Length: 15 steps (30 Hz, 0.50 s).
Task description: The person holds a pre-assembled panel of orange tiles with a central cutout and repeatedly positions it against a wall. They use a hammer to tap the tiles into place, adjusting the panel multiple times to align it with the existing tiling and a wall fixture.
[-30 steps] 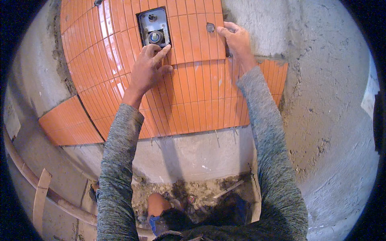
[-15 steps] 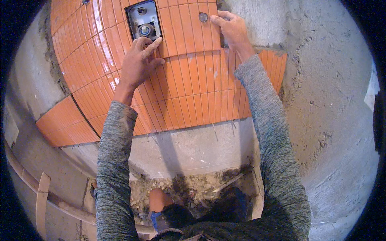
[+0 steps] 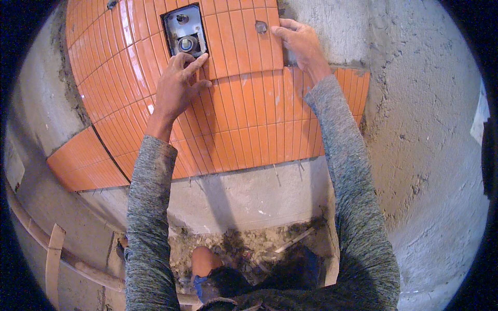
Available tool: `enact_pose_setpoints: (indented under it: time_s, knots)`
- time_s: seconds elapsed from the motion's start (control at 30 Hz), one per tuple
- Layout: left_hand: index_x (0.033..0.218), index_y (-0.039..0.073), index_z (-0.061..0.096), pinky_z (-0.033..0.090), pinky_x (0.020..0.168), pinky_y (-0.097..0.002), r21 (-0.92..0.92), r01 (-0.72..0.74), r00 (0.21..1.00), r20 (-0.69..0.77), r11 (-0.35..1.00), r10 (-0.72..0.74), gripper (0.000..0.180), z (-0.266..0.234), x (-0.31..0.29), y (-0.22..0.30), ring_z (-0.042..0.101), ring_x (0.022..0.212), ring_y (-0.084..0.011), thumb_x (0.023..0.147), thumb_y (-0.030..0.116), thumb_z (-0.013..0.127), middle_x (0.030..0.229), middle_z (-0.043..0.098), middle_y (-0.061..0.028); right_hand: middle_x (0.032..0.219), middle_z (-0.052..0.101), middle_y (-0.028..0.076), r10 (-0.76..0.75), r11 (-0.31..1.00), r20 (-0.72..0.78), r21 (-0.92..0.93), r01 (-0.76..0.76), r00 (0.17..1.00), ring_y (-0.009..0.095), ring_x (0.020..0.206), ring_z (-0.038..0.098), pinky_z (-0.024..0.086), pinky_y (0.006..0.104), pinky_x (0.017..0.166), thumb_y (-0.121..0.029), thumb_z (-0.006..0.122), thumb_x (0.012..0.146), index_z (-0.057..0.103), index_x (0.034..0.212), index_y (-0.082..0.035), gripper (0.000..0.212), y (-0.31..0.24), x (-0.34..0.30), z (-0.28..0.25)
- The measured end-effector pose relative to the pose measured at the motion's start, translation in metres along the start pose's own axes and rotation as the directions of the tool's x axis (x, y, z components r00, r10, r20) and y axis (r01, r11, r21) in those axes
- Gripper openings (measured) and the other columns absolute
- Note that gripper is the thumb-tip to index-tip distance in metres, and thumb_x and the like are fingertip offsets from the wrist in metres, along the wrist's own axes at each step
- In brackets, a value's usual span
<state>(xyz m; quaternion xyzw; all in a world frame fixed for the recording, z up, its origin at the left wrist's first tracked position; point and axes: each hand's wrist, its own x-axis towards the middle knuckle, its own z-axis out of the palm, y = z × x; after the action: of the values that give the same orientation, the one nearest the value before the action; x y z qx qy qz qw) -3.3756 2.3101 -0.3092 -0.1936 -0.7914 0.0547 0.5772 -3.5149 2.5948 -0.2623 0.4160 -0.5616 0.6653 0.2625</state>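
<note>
An orange ribbed tile [image 3: 231, 46] lies against the tiled wall, with a rectangular cutout and a small round hole [image 3: 261, 27] to its right. My left hand [image 3: 179, 85] has its fingers hooked over the cutout's lower edge, its thumb spread across the tile face below. A metal box [image 3: 191, 26] with a round fitting [image 3: 187, 44] shows inside the cutout. My right hand [image 3: 303, 44] grips the tile's right edge by the fingertips. Along its lower edge the tile meets a row of similar orange tiles [image 3: 249, 101].
Bare grey plaster [image 3: 327, 26] borders the tile on the right, and a rough cement wall [image 3: 420, 135] stands beyond. Under the tiles runs a bare wall strip [image 3: 249, 192] with small nails. Rubble [image 3: 244, 243] covers the floor by my legs. A wooden strip [image 3: 54, 254] stands lower left.
The tile and both hands sit slightly lower in the picture, and the view has shifted a little. Each hand keeps its place on the tile.
</note>
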Motion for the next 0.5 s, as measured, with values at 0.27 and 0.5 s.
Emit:
enact_pose_setpoints:
  time_s: [0.27, 0.5]
  knots:
    - [0.136, 0.016, 0.067, 0.055, 0.088, -0.0404, -0.003, 0.002, 1.0, -0.001, 1.0, -0.002, 0.071, -0.002, 0.0, 0.0, 0.06, 0.108, -0.0291, 0.068, 0.022, 0.09, 0.111, 0.063, -0.0071, 0.098, 0.077, 0.011, -0.031, 0.999, -0.027, -0.037, 0.03, 0.999, 0.016, 0.083, 0.073, 0.059, 0.0299, 0.073, -0.013, 0.076, 0.083, 0.072, 0.114, 0.006, 0.036, 0.0, 0.006, 0.006]
    - [0.136, 0.016, 0.067, 0.055, 0.089, -0.0408, -0.006, 0.003, 1.0, -0.011, 1.0, -0.003, 0.072, 0.002, 0.001, 0.002, 0.06, 0.109, -0.0297, 0.068, 0.022, 0.09, 0.112, 0.062, -0.007, 0.097, 0.077, 0.011, -0.07, 0.996, -0.049, -0.058, 0.067, 0.996, 0.015, 0.081, 0.072, 0.058, 0.0297, 0.069, -0.012, 0.076, 0.08, 0.072, 0.111, 0.007, 0.036, -0.003, 0.007, 0.006]
